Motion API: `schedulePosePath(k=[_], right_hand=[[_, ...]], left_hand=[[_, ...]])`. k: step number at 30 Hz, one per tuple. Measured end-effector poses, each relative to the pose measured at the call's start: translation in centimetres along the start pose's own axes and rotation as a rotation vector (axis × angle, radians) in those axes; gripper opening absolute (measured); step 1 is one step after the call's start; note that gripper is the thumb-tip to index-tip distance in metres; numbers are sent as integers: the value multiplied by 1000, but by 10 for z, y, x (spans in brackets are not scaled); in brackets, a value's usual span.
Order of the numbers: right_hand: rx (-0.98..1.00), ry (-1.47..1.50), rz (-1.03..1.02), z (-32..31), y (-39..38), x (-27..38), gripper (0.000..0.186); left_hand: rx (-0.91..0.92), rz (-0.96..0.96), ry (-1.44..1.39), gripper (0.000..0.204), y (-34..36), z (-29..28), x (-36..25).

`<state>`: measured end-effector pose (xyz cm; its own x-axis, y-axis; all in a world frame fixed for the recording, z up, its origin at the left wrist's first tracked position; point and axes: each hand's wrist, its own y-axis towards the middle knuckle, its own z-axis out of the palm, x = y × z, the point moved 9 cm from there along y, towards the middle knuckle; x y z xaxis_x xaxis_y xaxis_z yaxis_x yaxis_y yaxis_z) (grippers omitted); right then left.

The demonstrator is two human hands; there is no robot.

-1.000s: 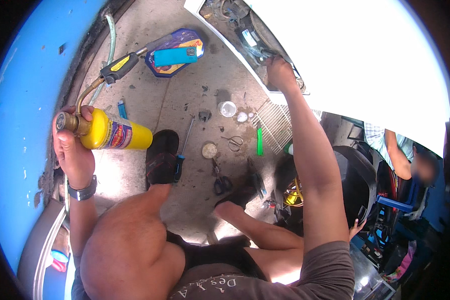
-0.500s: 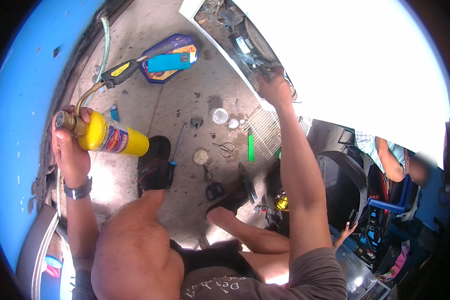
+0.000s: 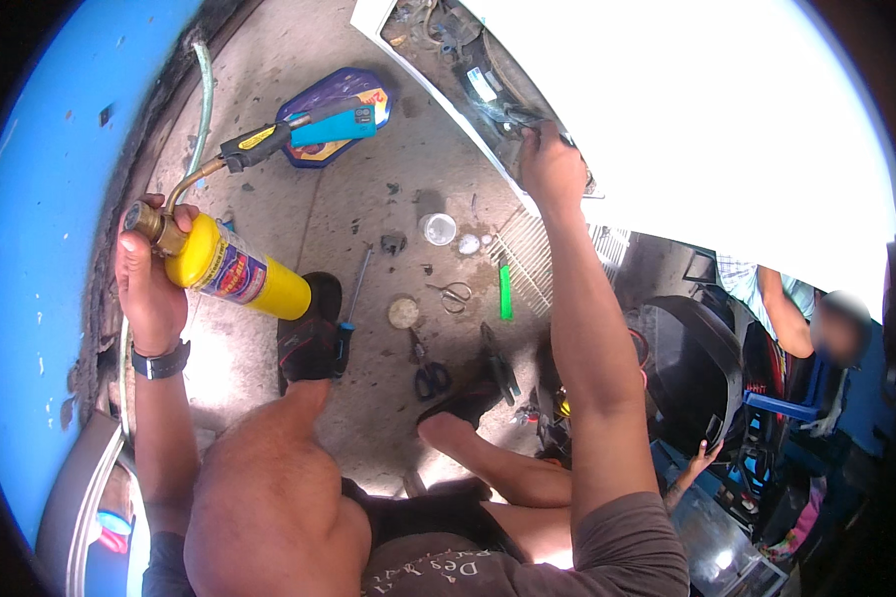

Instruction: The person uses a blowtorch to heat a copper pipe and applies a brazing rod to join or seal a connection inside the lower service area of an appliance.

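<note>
Yellow torch [image 3: 237,267] looks rigid, hefty, kinda slick; our left hand [image 3: 152,298] grips its brass neck [image 3: 172,238], best spot, above the floor [image 3: 299,209]. We can't tell what our right hand [image 3: 555,177] holds at the white appliance [image 3: 717,129].

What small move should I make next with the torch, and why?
Probably turn the yellow torch so its nozzle clears the teal phone: the left hand holds the torch with the nozzle overlapping the phone in this view, while the right hand is over at the white appliance.
</note>
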<state>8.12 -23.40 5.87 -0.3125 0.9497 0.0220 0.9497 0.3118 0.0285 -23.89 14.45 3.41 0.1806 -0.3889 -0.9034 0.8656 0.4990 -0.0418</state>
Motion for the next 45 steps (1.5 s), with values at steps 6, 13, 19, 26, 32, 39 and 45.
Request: schedulePosePath(k=[6, 13, 19, 26, 32, 39, 45], right_hand=[[134, -172, -9, 11, 8, 2, 35], [135, -95, 32, 3, 7, -3, 40], [119, 364, 241, 12, -94, 14, 33], [341, 809, 167, 144, -240, 136, 22], [479, 557, 293, 179, -182, 207, 30], [545, 509, 316, 200, -174, 218, 32], [433, 667, 382, 180, -166, 198, 31]], left_hand=[[3, 24, -29, 57, -1, 4, -5], [-13, 1, 5, 62, -3, -4, -4], [3, -13, -25, 63, 0, -17, -15], [30, -62, -54, 62, 12, -23, -32], [118, -70, 14, 60, 22, 1, -39], [220, -106, 65, 53, 58, 30, -18], [254, -241, -39, 52, 114, 48, 23]])
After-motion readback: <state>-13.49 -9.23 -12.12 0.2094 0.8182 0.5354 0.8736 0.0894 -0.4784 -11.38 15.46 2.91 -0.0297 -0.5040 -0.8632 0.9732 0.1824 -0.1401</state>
